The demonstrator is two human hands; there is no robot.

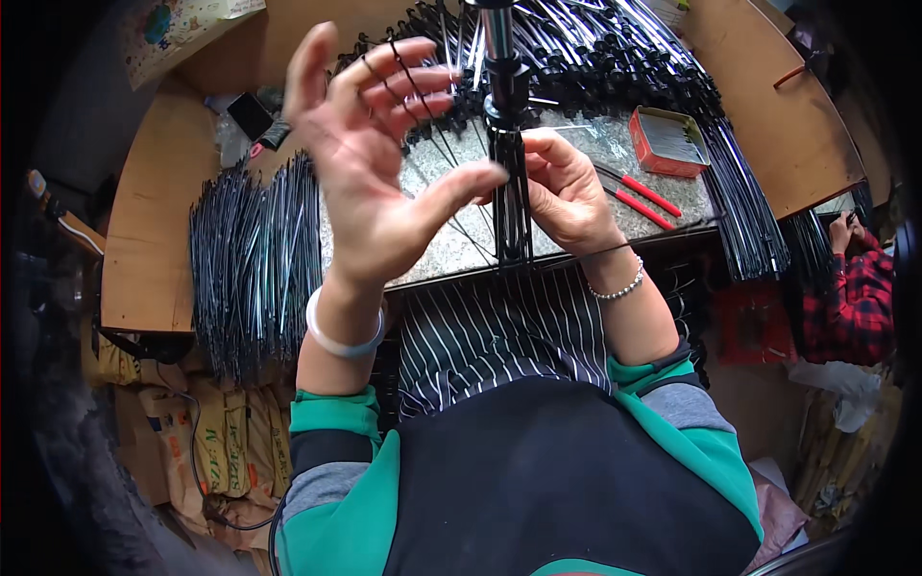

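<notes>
An umbrella frame [512, 192] with black ribs and a shiny shaft stands upright before me, its lower end near the table edge. My left hand [370, 163] is raised at its left, palm showing and fingers spread. Thin dark ribs cross those fingers, and the thumb tip reaches the frame. On the frame's other side, my right hand [567, 192] has its fingers bent in a pinch against the ribs. What lies exactly between those fingertips is hidden. One thin rib sticks out past my right wrist.
Red-handled pliers [645, 200] and a red box [669, 141] of thin metal pieces lie to the right. Many black frames [595, 67] are heaped behind. A bundle of dark ribs [254, 259] overhangs the left edge. Another person's checked sleeve [850, 298] shows far right.
</notes>
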